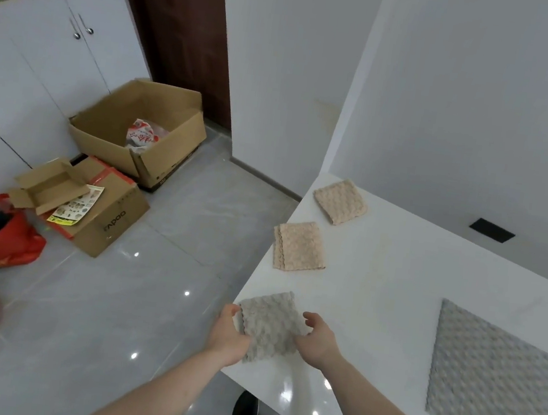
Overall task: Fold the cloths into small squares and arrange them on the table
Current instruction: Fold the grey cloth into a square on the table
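L grip [227, 334] is clamped on the grey square [270, 326] at its left edge, thumb on top, right at the bench [397, 263] edge. R grip [317, 336] rests half curled, fingers apart, on the square's right edge, not pinching. Square lies betw. both grips. Two beige squares [299, 246] [339, 201] line up ahead of the grips. Unfolded grey cloth [489, 378] lies flat well right of the R grip, so R hand is nearer; prob. next pick.
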Available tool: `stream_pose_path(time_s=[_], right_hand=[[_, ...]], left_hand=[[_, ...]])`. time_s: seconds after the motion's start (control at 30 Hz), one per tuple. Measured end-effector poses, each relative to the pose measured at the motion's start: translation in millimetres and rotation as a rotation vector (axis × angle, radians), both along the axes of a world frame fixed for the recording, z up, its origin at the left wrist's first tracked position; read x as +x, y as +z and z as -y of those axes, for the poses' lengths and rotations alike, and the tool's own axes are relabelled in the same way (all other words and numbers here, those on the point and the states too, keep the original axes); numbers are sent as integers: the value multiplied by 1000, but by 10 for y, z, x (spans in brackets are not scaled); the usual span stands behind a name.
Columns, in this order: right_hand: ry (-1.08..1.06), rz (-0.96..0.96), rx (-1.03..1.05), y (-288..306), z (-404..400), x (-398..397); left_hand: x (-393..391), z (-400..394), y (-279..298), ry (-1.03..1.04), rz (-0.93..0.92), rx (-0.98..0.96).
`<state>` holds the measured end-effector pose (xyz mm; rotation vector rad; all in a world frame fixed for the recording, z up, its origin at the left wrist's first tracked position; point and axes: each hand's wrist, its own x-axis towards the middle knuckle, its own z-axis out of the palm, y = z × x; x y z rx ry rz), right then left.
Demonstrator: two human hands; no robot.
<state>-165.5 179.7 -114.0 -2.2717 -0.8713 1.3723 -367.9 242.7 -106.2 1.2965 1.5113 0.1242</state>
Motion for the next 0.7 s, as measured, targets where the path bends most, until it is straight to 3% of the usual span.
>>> stream_pose_path(time_s=[0.2,0.7], right_hand=[[-110,31,63,182,520,216],[-431,157,198,486,2141,1457]], left_hand=[[100,162,98,-298,-30,350],[1808,1053,332,-748,113,414]])
